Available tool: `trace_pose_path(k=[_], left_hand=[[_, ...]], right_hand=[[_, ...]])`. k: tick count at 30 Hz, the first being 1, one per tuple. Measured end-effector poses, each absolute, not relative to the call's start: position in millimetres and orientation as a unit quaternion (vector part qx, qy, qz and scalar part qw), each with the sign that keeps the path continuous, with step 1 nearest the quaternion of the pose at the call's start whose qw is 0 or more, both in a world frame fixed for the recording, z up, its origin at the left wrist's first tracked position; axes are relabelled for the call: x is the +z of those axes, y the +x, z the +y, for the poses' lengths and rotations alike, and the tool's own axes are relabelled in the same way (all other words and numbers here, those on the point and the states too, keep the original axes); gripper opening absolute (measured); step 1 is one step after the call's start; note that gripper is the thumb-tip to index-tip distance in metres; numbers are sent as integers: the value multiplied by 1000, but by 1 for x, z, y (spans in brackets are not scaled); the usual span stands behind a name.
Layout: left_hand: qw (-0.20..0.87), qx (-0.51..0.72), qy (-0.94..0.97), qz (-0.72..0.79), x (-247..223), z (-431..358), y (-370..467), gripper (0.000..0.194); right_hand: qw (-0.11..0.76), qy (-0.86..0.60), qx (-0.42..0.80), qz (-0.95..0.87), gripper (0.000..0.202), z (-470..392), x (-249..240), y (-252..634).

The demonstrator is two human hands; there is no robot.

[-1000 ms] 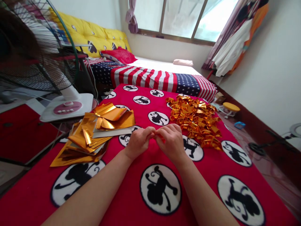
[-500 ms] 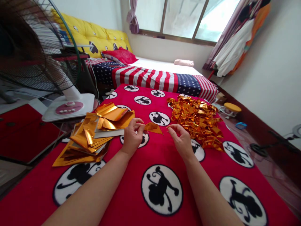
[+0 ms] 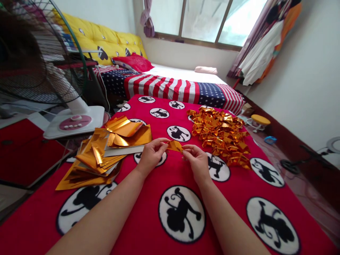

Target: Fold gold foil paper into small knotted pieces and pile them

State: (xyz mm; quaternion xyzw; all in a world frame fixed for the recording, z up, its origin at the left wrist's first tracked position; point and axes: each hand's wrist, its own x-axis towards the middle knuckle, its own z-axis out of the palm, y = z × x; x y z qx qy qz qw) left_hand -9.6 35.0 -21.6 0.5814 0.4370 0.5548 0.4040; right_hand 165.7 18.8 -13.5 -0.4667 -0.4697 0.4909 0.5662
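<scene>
A small folded piece of gold foil paper (image 3: 175, 145) is held between my two hands, just above the red cloth (image 3: 143, 219). My left hand (image 3: 153, 154) pinches its left end. The fingers of my right hand (image 3: 196, 159) are closed on its right end. To the left lies a stack of flat gold foil sheets (image 3: 106, 152), some with pale backs. A heap of folded gold foil pieces (image 3: 220, 134) sits to the right of my hands.
A fan (image 3: 77, 113) stands at the left, above a red panel (image 3: 23, 152). Beyond the cloth is a bed with a striped and starred cover (image 3: 164, 86). A yellow stool (image 3: 260, 119) is on the floor at the right.
My right hand has moved left and taken hold of the foil piece's right end. The piece now looks narrower and more folded. The view has shifted slightly.
</scene>
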Motion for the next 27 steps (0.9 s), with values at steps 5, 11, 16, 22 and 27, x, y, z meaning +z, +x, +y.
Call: trace_pose_path(k=[5,11,16,22,27], left_hand=[[386,545,598,443,-21,34,-11,28],[347,521,627,464,-18,33,-12,29],[286,494,705,421,-7,26,-11,11],[233,468,739,425,-4,24,-10,8],[278,523,649,478,-9,32,-18,16]], right_hand=[[554,-472,526,-441,26,19,-13,166],[533,-488,406,-559,14,14,-11,163],[489,-466,297,-675,12,9,-10,157],[472,-450,258,-713,13,7,-10,155],[505,-483,320,-640,11,8,-12,158]])
